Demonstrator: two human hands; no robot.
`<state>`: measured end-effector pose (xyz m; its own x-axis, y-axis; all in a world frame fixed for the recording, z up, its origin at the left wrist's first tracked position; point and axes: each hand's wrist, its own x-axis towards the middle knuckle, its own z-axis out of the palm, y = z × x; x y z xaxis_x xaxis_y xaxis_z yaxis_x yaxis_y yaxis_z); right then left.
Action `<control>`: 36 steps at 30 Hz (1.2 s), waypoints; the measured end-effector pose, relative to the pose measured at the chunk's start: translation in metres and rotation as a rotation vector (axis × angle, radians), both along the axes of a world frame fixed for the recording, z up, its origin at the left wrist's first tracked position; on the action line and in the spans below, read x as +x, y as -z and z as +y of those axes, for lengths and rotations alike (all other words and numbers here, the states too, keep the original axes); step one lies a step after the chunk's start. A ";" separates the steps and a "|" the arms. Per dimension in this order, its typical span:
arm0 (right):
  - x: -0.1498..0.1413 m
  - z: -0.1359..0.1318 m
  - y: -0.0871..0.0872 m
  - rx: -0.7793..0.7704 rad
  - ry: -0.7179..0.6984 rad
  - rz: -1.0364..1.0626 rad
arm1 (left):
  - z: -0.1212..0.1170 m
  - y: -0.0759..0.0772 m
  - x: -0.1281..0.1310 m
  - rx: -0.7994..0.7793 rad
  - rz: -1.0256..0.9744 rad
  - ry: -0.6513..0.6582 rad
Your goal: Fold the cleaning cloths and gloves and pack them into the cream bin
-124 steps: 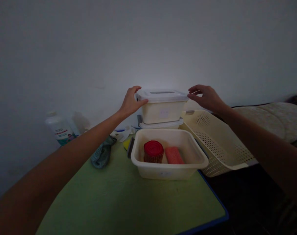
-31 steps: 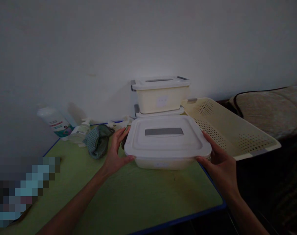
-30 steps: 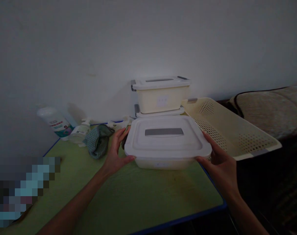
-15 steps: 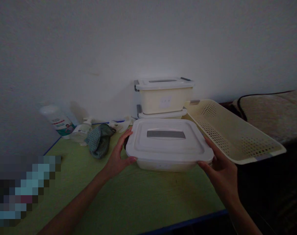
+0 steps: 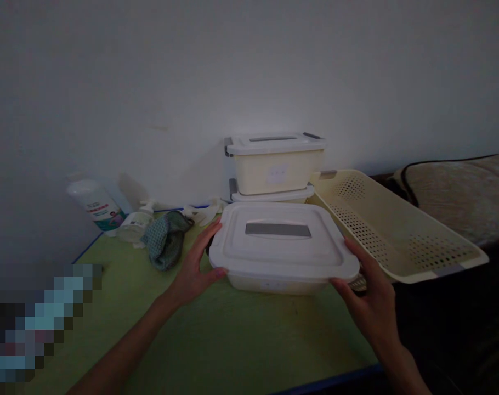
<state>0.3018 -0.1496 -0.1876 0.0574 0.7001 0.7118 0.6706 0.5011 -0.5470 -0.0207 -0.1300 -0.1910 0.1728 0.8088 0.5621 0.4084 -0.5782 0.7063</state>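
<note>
A cream storage box (image 5: 274, 249) with a white lid and a grey handle strip sits between my hands over the green tabletop. At its left end my left hand (image 5: 196, 269) grips it, thumb at the front corner and fingers along the side. My right hand (image 5: 368, 282) holds the right end the same way, its thumb under the lid's front corner. The fingertips on the far sides are partly hidden. Behind it stands another lidded storage box (image 5: 278, 170), stacked on a third box (image 5: 274, 195) that is mostly hidden.
To the right lies a cream perforated basket (image 5: 397, 230), beside a beige cushion (image 5: 459, 197). At the left are a white bottle (image 5: 95, 203), a pump bottle (image 5: 136, 222) and a grey-green cloth (image 5: 165, 241). A pale wall backs the green table (image 5: 233, 340).
The whole scene sits slightly lower in view, as from a small head tilt. Both hands keep their hold on the box, which has barely shifted against the table.
</note>
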 end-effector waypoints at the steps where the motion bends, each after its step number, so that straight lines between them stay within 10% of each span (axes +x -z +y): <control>1: 0.000 0.000 0.000 0.012 0.008 -0.023 | 0.000 0.000 0.000 0.005 0.005 0.001; 26: 0.006 0.002 -0.006 0.003 -0.020 -0.112 | 0.006 -0.008 -0.010 0.049 0.143 -0.007; 36: 0.016 0.012 -0.015 -0.188 -0.069 0.279 | 0.019 -0.018 0.002 -0.194 -0.352 -0.122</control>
